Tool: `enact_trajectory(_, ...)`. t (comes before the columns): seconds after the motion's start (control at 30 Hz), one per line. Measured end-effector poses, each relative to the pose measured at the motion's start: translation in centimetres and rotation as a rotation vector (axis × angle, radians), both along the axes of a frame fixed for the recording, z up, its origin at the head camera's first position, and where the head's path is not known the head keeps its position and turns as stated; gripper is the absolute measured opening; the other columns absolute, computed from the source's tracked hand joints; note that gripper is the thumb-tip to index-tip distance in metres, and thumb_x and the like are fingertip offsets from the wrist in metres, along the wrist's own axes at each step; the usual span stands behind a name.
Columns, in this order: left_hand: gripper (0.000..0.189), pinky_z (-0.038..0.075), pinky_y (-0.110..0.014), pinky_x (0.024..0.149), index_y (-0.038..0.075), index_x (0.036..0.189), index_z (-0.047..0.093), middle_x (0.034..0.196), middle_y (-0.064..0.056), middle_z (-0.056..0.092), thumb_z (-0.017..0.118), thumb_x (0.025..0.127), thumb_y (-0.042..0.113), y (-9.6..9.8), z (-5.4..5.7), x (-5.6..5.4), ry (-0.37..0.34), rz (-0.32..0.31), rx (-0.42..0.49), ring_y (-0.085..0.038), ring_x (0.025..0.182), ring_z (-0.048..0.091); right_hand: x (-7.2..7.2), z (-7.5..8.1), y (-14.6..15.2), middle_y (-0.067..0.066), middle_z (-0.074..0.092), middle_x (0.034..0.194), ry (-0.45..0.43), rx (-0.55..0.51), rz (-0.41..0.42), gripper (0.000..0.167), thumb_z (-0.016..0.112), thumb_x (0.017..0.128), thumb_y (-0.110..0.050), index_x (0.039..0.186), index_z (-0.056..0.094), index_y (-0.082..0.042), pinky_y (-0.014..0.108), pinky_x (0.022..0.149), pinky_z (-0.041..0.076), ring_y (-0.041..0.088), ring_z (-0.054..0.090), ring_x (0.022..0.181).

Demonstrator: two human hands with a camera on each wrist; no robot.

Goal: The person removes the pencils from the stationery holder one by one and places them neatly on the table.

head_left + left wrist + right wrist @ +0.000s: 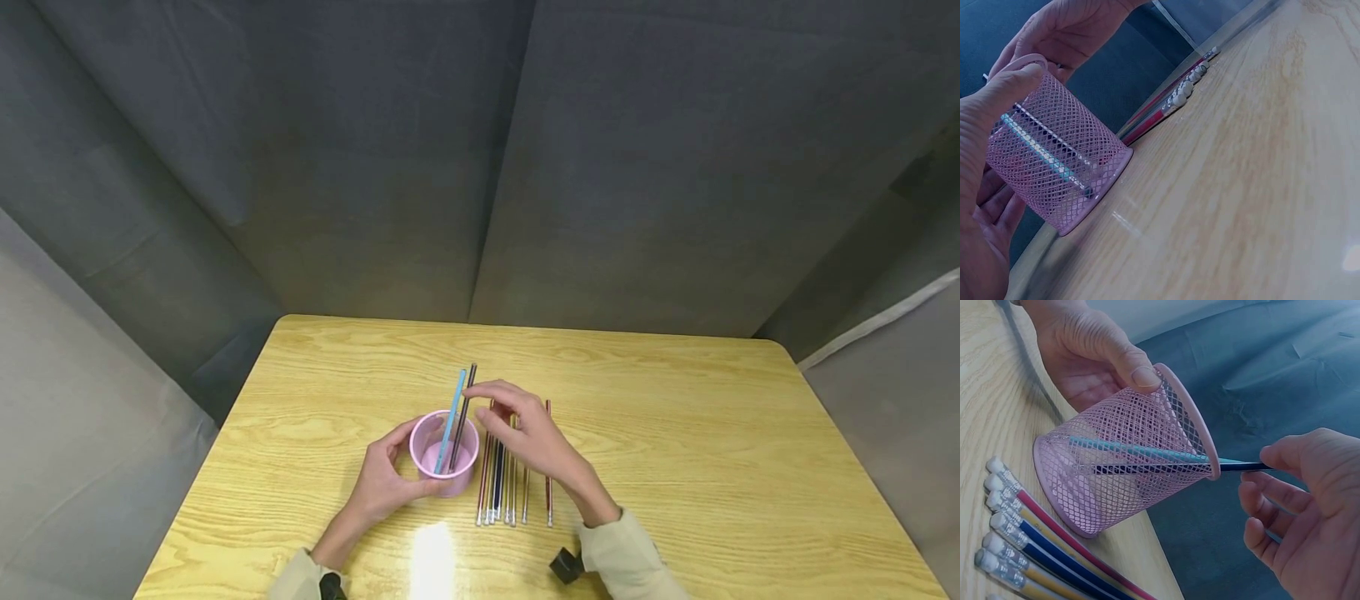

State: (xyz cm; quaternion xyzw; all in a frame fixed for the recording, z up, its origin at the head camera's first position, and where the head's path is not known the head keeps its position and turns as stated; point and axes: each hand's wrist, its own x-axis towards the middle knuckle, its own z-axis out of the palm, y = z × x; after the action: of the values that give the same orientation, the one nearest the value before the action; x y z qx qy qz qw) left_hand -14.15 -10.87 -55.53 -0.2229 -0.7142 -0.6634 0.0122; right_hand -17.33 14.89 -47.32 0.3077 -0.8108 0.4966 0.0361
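Note:
A pink mesh pencil cup (444,485) stands on the table, gripped around its side by my left hand (384,483), the thumb near the rim. Inside it a light blue pencil (450,422) leans beside a dark pencil (460,433), both tops above the rim. Fingertips of my right hand (528,429) pinch the dark pencil's upper part. In the right wrist view, that pencil (1232,467) runs in between the thumb and the fingers (1249,499). Several more pencils (498,479) lie side by side just right of the cup, partly under my right hand.
One red pencil (549,500) lies apart, to the right of the row. The pencils' eraser ends (1000,522) point toward me. A wooden table (712,467) carries everything, with grey cloth (375,167) hanging behind its far edge.

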Motion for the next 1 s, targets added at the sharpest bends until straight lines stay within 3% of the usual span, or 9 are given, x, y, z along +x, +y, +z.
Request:
enact_trajectory(0.57,0.087,0.046,-0.040,0.117,-0.002,0.144,0.056,0.137,-0.016,0.067,0.097,0.068,0.006,0.0,-0.1,-0.1,0.024,0.009,0.006,-0.047,0.125,0.060,0.4,1.3,0.4,-0.002,0.069,0.108,0.025,-0.054,-0.068,0.024,0.061,0.106,-0.011,0.126,0.072,-0.017,0.024,0.058,0.047,0.015,0.053,0.070)
enact_trajectory(1.0,0.087,0.048,-0.040,0.115,0.000,0.145,0.057,0.137,-0.013,0.067,0.097,0.068,0.007,-0.1,0.2,0.0,0.005,0.010,-0.002,-0.043,0.126,0.061,0.2,2.5,1.2,0.008,0.067,0.095,0.128,-0.188,-0.108,0.027,0.065,0.097,0.008,0.119,0.073,-0.004,0.027,0.061,0.047,0.016,0.050,0.069)
